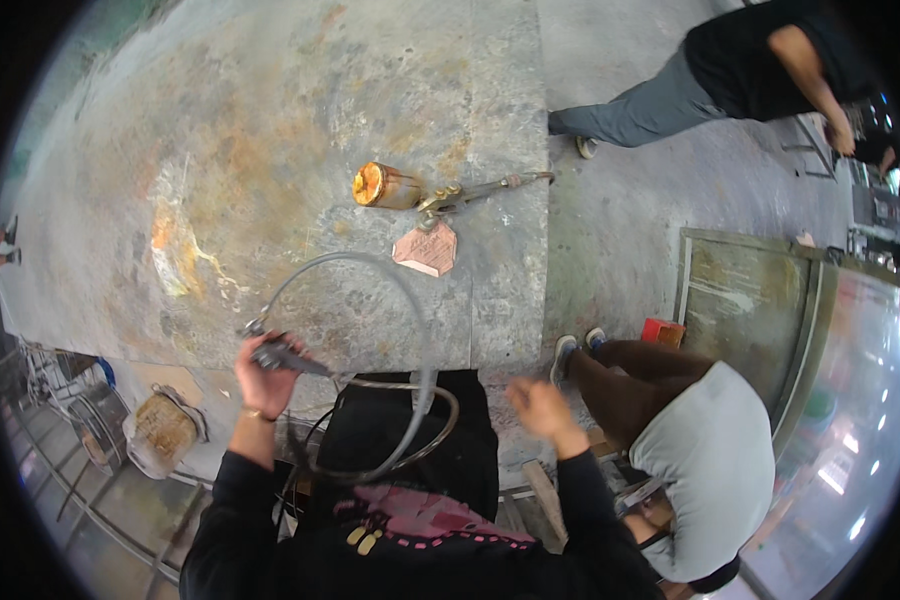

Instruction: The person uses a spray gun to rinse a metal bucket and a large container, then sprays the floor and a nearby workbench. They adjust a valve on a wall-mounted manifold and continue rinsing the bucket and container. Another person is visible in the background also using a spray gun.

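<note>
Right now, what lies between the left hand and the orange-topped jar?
In the head view, the grey hose arcs across the stretch between the left hand and the jar, with stained tabletop showing behind it.

Stained grey surface [270,120], pink octagonal card [426,249] lying on it, grubby tan container [163,432] lower left, bent-over co-worker in light shirt [710,470] at right, red box [663,332] by framed panel [745,295], person in dark top [760,60] upper right

The left hand [257,383] is curled in a grip, while the blurred right hand [542,408] hovers well apart, half-curled.
</note>
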Tool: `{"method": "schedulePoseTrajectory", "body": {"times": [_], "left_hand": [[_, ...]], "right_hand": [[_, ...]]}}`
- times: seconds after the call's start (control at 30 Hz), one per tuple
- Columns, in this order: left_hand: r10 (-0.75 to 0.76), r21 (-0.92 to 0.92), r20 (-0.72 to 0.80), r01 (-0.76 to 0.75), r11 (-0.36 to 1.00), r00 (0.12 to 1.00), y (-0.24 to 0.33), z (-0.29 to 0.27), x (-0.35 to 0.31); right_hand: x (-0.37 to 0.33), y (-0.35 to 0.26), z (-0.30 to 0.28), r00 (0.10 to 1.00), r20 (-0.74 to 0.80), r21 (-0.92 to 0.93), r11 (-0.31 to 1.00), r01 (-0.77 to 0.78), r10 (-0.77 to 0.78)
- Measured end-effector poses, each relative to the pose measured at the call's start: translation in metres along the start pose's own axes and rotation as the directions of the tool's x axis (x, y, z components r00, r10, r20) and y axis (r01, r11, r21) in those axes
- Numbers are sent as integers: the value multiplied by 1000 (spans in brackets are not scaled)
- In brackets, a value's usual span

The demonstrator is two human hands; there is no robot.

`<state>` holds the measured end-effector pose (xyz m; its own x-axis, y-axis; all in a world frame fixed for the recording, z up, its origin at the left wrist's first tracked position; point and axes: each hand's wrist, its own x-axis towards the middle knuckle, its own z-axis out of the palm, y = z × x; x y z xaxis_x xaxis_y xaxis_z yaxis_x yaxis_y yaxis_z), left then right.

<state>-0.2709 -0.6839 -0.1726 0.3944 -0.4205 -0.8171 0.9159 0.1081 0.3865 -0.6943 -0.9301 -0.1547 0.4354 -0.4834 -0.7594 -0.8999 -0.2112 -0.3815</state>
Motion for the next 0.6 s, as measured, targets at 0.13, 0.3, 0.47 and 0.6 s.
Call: {"method": "schedulePoseTrajectory", "body": {"times": [0.13,0.3,0.47,0.6], "left_hand": [[63,-111,-169,-83,990,984,-17,-46,-20],[33,-166,-275,-82,983,961,-74,-67,-47],[72,-158,-338,-132,979,938,-118,-54,-55],[77,-179,-383,-156,972,921,-140,-37,-50]], "right_hand": [[167,-11,-85,702,-489,-352,854,384,-518],[324,-35,-160,496,-217,-815,436,382,-841],[369,-5,-196,513,155,-843,158,514,-844],[400,10,-197,320,185,-742,81,665,-929]]}}
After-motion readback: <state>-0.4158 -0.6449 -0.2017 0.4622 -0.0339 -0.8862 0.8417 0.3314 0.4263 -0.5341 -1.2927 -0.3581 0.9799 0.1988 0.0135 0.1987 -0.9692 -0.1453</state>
